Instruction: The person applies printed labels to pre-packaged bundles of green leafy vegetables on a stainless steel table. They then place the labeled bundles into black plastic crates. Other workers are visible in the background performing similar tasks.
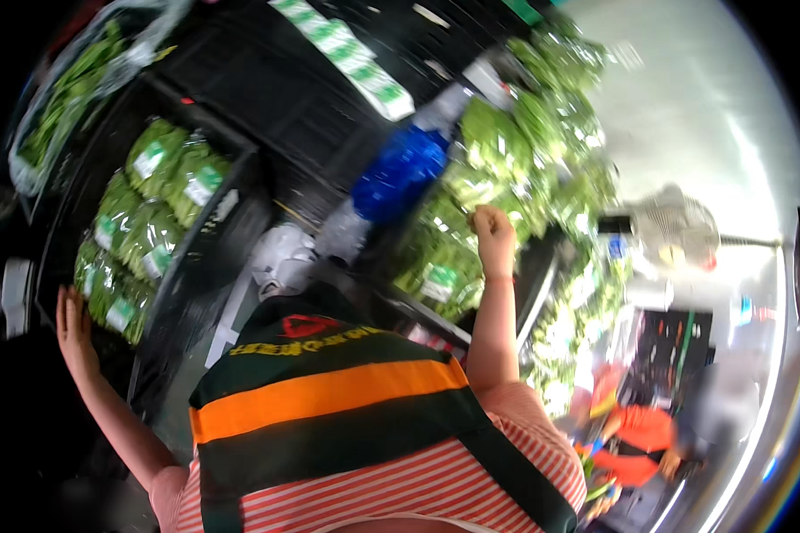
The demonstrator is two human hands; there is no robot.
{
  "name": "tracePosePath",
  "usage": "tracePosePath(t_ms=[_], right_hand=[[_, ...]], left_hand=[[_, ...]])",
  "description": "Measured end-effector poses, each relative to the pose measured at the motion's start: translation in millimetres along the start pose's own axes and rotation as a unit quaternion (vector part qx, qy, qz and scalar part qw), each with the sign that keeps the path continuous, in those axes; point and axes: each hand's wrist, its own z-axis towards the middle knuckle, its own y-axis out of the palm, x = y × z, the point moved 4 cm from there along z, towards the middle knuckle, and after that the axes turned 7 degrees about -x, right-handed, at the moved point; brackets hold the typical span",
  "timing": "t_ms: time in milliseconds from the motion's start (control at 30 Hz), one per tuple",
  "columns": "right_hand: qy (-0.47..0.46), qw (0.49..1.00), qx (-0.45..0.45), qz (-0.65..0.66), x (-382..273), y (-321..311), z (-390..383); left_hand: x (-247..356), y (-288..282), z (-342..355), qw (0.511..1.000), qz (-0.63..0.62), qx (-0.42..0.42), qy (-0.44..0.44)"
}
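Observation:
At the left, my left hand (73, 324), fingers extended, touches the rim of a black crate (206, 233) beside several bagged bundles of leafy greens (160, 226) with green-and-white labels. At the centre right, my right hand (493, 226) has its fingers curled on a clear bag of greens (476, 191) among others piled high in and above a second dark crate (532, 293).
A plastic-wrapped bunch of greens (71, 98), stacked black crates (240, 71), a strip of labels (338, 49), a blue plastic bundle (400, 169) and white bags (280, 258) surround me. A fan (676, 231) stands right; a person in orange (636, 435) works lower right.

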Motion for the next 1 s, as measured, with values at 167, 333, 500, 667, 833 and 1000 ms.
tracePosePath(t_ms=[167, 333, 500, 667, 833, 1000], right_hand=[[0.025, 0.975, -0.047, -0.215, 122, -31, -14], [0.095, 0.907, -0.224, -0.344, 103, -9, -30], [0.049, 0.936, -0.226, -0.264, 109, -23, -59], [0.018, 0.981, -0.136, -0.138, 112, -55, -87], [-0.014, 0.990, -0.054, 0.129, 78, -131, -104], [-0.042, 0.932, -0.041, 0.359, 13, -140, -121]], left_hand=[[229, 219, -137, 0.846, -0.153, -0.393, 0.325], [311, 277, -297, 0.779, -0.374, -0.380, 0.331], [332, 311, -350, 0.761, -0.377, -0.402, 0.343], [303, 355, -326, 0.716, -0.342, -0.495, 0.355], [219, 436, -279, 0.801, -0.146, -0.530, 0.237], [84, 468, -292, 0.776, -0.236, -0.576, -0.101]])
